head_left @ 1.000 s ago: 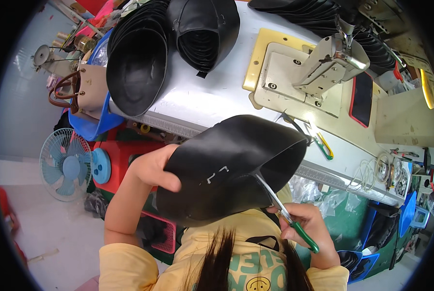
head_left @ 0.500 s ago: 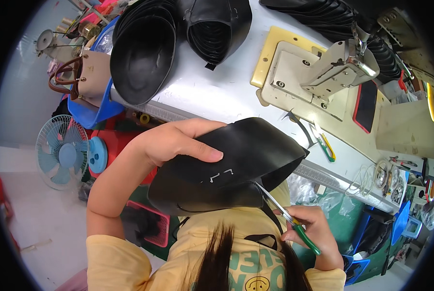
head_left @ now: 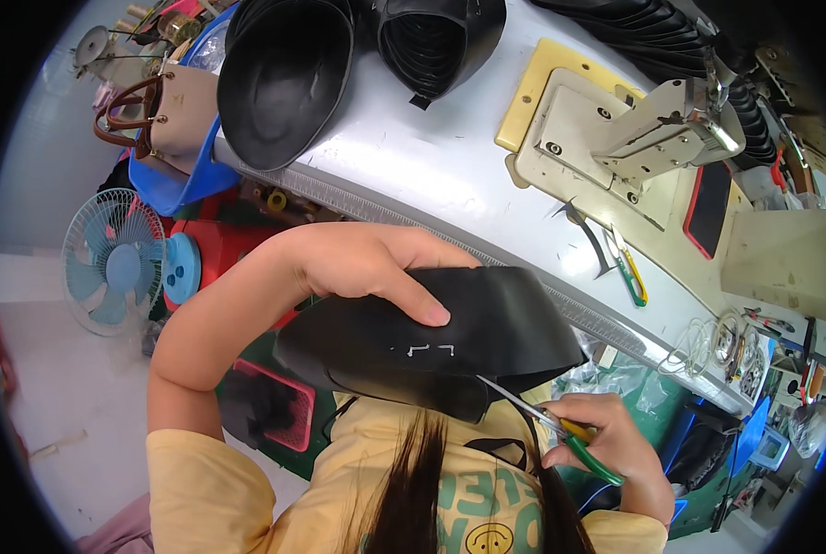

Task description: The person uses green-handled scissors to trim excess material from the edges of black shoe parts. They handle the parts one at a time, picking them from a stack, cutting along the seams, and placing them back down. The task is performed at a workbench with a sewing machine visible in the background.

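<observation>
— Left hand (head_left: 367, 263) had moved inward along the black piece (head_left: 514, 323) since the earlier frame; the piece had tipped flatter. Whereabouts?

— Before the shirt (head_left: 358, 462), near the table (head_left: 431, 175) edge. Thumb lay beside the white marks (head_left: 450, 349), fingers over the upper rim: a pinch, likely to steady it against the blade.

— Right hand (head_left: 611, 439)?

— Curled round the handles of the scissors (head_left: 574, 445), slanted so the blade met the lower edge; probably kept low for clear reach.

— Hard to make out?

— Left fingertips, behind the piece. Blade tip: couldn't tell if inside or merely touching. Right fingers, partly hidden. Stack (head_left: 288, 83), cut off above.
</observation>
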### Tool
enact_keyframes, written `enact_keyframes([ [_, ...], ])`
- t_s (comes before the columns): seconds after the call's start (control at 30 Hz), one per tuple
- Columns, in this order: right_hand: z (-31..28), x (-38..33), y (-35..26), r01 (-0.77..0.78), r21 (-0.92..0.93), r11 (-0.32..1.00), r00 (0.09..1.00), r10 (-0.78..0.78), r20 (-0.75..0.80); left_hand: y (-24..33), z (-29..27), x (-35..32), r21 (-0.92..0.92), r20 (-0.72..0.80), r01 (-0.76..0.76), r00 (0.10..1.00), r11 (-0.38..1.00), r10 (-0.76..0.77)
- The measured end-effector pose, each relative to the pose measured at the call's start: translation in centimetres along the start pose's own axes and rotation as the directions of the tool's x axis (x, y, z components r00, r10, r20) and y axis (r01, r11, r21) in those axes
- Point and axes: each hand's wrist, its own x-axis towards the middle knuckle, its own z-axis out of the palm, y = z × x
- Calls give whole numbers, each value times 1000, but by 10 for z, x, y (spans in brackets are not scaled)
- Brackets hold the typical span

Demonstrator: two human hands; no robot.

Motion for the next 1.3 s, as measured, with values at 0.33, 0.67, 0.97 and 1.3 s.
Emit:
enact_keyframes([
  [0.33,17,-5,16,-40,9,999,998,39,39,-40,-5,20,-128,118,207,974,970,-192],
  [0.67,20,-7,20,-84,-45,995,986,89,138,-71,-3,37,-148,185,320,938,936,-292],
  [0.97,17,-5,17,-82,-111,990,982,99,162,-75,-1,47,-89,218,313,932,946,-288],
  [1.3,15,-5,9,-140,-169,976,972,168,166,-66,2,53,-41,321,322,901,946,-293],
])
